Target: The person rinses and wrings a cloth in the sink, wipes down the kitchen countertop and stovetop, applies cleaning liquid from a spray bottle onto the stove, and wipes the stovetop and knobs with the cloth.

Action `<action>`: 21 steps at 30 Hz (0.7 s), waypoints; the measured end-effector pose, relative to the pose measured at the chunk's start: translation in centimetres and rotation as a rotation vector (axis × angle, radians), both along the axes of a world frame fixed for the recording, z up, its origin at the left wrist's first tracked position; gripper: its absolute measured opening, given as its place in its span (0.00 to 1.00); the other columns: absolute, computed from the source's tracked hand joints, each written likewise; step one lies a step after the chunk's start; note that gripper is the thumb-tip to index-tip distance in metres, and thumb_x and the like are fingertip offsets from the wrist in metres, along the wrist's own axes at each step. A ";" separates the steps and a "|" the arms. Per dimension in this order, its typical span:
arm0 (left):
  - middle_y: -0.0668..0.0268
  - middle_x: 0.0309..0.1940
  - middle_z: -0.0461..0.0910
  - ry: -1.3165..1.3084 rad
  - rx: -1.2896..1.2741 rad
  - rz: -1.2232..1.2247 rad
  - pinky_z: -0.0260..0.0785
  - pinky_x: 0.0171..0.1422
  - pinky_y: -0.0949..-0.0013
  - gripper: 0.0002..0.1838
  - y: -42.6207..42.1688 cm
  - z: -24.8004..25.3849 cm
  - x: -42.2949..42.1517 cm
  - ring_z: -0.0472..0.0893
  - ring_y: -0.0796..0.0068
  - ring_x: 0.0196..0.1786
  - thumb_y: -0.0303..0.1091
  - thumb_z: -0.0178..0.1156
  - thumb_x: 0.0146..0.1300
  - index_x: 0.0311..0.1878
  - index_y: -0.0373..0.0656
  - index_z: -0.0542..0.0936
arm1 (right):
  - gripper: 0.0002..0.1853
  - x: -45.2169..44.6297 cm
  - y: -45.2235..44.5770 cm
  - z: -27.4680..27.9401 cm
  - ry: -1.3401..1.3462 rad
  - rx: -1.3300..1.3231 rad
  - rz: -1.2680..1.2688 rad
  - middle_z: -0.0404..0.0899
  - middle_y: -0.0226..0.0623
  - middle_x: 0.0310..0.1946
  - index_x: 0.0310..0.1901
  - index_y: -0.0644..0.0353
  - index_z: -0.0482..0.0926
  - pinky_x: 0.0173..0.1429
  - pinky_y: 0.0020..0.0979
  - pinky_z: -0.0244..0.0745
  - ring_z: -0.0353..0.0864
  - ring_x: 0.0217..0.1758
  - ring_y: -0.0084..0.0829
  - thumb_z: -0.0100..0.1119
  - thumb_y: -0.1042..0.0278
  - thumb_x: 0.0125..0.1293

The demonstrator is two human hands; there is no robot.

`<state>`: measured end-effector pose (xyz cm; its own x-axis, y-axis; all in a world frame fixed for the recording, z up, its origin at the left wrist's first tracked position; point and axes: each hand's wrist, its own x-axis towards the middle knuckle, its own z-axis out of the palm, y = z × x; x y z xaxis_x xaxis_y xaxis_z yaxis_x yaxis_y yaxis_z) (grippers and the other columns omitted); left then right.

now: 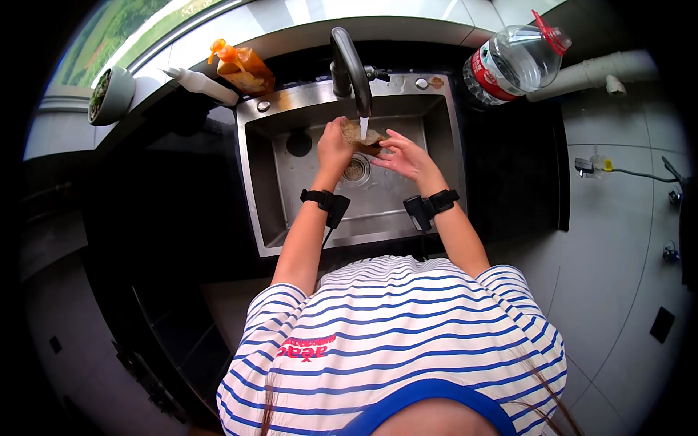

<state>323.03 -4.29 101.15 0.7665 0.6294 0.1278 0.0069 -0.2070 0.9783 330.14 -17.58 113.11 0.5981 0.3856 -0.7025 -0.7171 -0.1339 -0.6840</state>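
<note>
Water runs from the dark faucet (352, 69) onto a brown, shiny, hollow-looking item (352, 134) whose exact kind I cannot make out. My left hand (333, 150) grips this item at its left side, with fingers wrapped behind it. My right hand (404, 155) is at its right edge, fingers stretched out and apart; whether the fingertips touch it is hard to see. Both hands are above the steel sink (313, 236), over the round drain (356, 170). Black straps with small boxes are on both wrists.
Behind the sink's left corner stand an orange pump bottle (246, 70) and a white nozzle bottle (203, 86). A potted plant (111, 96) sits by the window. At the back right is a large clear bottle (512, 65) beside a white pipe (600, 75). Dark counter (509, 167) borders the sink.
</note>
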 end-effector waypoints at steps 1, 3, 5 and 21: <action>0.57 0.43 0.79 0.056 0.061 0.003 0.73 0.51 0.56 0.21 0.2 0.6 -0.1 0.79 0.51 0.50 0.25 0.62 0.52 0.52 0.42 0.76 | 0.37 -0.2 0.4 0.7 0.158 0.035 -0.053 0.65 0.50 0.65 0.69 0.65 0.56 0.70 0.56 0.64 0.71 0.64 0.47 0.64 0.73 0.62; 0.59 0.43 0.79 0.024 0.183 -0.003 0.74 0.49 0.57 0.21 0.3 1.7 -0.3 0.79 0.53 0.48 0.24 0.60 0.52 0.52 0.43 0.76 | 0.38 -0.4 1.5 0.3 0.309 0.027 -0.253 0.63 0.51 0.66 0.70 0.64 0.57 0.70 0.59 0.61 0.70 0.65 0.49 0.65 0.68 0.62; 0.61 0.43 0.78 -0.009 0.305 -0.011 0.74 0.46 0.58 0.21 0.1 2.7 -0.5 0.79 0.56 0.45 0.23 0.59 0.52 0.53 0.44 0.76 | 0.39 -0.1 2.3 -0.3 0.460 0.018 -0.454 0.61 0.53 0.68 0.70 0.62 0.57 0.70 0.62 0.59 0.69 0.66 0.51 0.66 0.63 0.62; 0.50 0.38 0.84 0.385 -0.015 -0.398 0.74 0.48 0.50 0.17 -3.0 1.2 -1.9 0.82 0.45 0.43 0.32 0.61 0.49 0.43 0.36 0.82 | 0.14 -0.9 3.9 -5.9 -0.633 -0.121 -0.261 0.67 0.22 0.24 0.25 0.52 0.64 0.35 0.25 0.66 0.66 0.28 0.16 0.61 0.76 0.59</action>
